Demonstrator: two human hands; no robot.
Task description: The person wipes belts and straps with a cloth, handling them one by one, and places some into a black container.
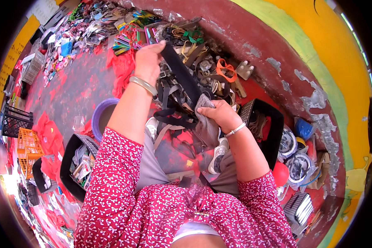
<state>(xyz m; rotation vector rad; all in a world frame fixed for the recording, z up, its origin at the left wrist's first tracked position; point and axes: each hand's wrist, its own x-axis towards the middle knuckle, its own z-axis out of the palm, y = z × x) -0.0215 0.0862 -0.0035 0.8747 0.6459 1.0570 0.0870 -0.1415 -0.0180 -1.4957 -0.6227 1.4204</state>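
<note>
Stretched between my hands is a wide black strap (pixel 181 74). My left hand (pixel 148 62), raised and farther away, has its fingers closed on the strap's upper end. Lower and to the right, my right hand (pixel 222 115) pinches a grey cloth (pixel 205 129) against the strap's lower part. The cloth hangs down between my shoes. Beneath and beyond the strap lies a tangled heap of dark and tan straps (pixel 166 90). An orange band (pixel 226 71) rests at the heap's right side.
A purple-rimmed basin (pixel 96 120) stands left of my left forearm. Black bins (pixel 65 167) hold small goods, one at each side. Beyond are an orange crate (pixel 29 145), a black crate (pixel 17 120) and scattered goods. A peeling wall (pixel 273 45) curves along the right, with bagged round items (pixel 299 167) beside it.
</note>
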